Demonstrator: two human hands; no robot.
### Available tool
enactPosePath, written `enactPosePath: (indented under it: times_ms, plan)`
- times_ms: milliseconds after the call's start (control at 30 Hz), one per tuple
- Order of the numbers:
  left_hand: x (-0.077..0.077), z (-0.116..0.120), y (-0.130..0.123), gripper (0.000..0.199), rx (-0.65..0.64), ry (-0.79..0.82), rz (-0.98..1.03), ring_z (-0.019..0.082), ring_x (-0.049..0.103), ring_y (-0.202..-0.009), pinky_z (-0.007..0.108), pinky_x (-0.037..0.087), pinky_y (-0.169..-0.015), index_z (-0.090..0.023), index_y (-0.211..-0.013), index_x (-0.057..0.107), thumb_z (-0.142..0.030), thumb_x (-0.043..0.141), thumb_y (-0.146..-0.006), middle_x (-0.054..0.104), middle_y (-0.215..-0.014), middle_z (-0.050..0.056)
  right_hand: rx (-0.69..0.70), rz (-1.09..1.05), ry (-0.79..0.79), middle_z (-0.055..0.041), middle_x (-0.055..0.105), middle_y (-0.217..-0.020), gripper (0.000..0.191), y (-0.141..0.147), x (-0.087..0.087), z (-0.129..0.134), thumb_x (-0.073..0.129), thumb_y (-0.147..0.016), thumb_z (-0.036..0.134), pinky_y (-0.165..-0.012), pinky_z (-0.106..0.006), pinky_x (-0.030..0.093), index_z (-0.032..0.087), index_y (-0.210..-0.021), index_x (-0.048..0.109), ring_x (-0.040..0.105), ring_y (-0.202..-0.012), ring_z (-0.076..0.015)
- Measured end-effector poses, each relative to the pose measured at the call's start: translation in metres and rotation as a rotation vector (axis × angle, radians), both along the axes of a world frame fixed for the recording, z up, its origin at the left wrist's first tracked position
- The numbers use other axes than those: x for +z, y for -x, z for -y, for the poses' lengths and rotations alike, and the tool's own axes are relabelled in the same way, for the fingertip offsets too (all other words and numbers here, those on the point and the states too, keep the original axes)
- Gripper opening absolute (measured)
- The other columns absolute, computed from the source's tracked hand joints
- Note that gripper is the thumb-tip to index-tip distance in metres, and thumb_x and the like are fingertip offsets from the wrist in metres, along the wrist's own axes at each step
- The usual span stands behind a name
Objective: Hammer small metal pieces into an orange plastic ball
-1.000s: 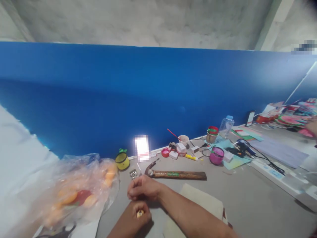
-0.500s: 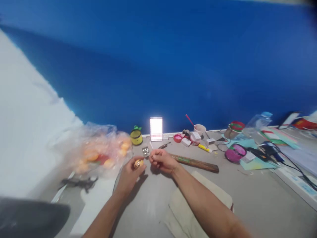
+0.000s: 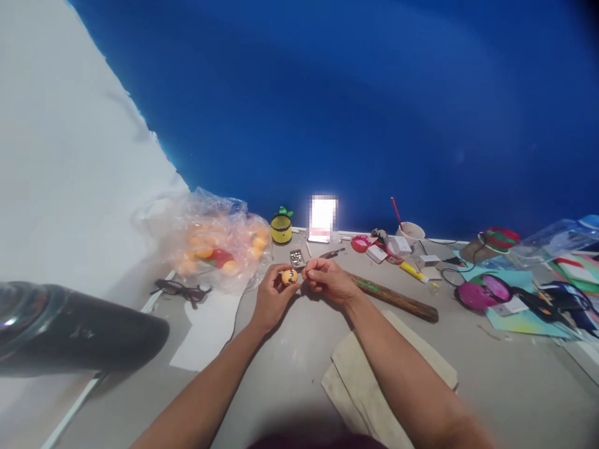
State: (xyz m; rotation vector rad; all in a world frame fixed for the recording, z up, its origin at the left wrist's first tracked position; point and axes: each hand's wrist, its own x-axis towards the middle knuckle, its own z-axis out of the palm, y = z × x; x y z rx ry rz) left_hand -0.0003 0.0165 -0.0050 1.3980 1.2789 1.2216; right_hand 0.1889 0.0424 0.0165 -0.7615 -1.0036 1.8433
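My left hand [image 3: 271, 302] is closed around a small orange ball [image 3: 289, 278] with dark and shiny spots on the side that shows. Just right of the ball, my right hand [image 3: 330, 282] has its thumb and fingers pinched together. Anything between those fingertips is too small or hidden to make out. The right fingertips are close to the ball; whether they touch it I cannot tell. Beyond both hands sits a small open box [image 3: 297, 259] of shiny metal bits. A wooden stick [image 3: 397, 299] lies behind my right wrist, and a beige cloth [image 3: 349, 368] lies partly under my right forearm.
A clear plastic bag [image 3: 210, 240] of orange balls stands at the left, with black glasses [image 3: 181, 289] before it. A dark cylinder [image 3: 84, 327] juts in at far left. A yellow cup [image 3: 281, 230], white cup [image 3: 412, 232] and yellow tube [image 3: 412, 272] stand or lie behind.
The view has shifted, so the scene sits higher and further right. My right fingertips are slightly nearer the orange ball, which shows more of its spotted side. The left hand keeps its hold.
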Motion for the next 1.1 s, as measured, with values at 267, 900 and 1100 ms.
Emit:
enactPosePath:
  times_ms: [267, 900, 1100]
  plan:
    - [-0.0044, 0.0025, -0.006, 0.047, 0.001, -0.006, 0.113, 0.02, 0.071, -0.091, 0.033, 0.059, -0.084, -0.019, -0.119, 0.064, -0.029, 0.081, -0.076, 0.073, -0.105, 0.006, 0.01, -0.033, -0.007, -0.0002, 0.068, -0.074, 0.042, -0.0002, -0.0065, -0.0024, 0.101, -0.063, 0.042, -0.047, -0.018, 0.028, 0.018, -0.08, 0.072, 0.048, -0.052, -0.0057]
    - [-0.0021, 0.0079, -0.0061, 0.038, 0.056, -0.243, -0.07, 0.018, 0.068, -0.097, 0.028, 0.058, -0.08, -0.022, -0.12, 0.07, -0.021, 0.077, -0.083, 0.069, -0.115, 0.006, -0.054, 0.176, -0.079, -0.0001, 0.067, -0.066, 0.037, 0.0066, -0.0025, 0.0012, 0.096, -0.064, 0.045, -0.045, -0.019, 0.031, 0.018, -0.078, 0.075, 0.049, -0.051, -0.0077]
    - [0.0012, 0.0076, -0.0051, 0.03, 0.017, -0.311, -0.131, 0.021, 0.067, -0.105, 0.031, 0.057, -0.085, -0.023, -0.115, 0.075, -0.019, 0.075, -0.085, 0.068, -0.112, 0.007, -0.05, 0.231, -0.086, -0.0014, 0.068, -0.065, 0.035, 0.0069, -0.0009, 0.0017, 0.095, -0.063, 0.043, -0.045, -0.02, 0.031, 0.017, -0.077, 0.075, 0.049, -0.051, -0.0089]
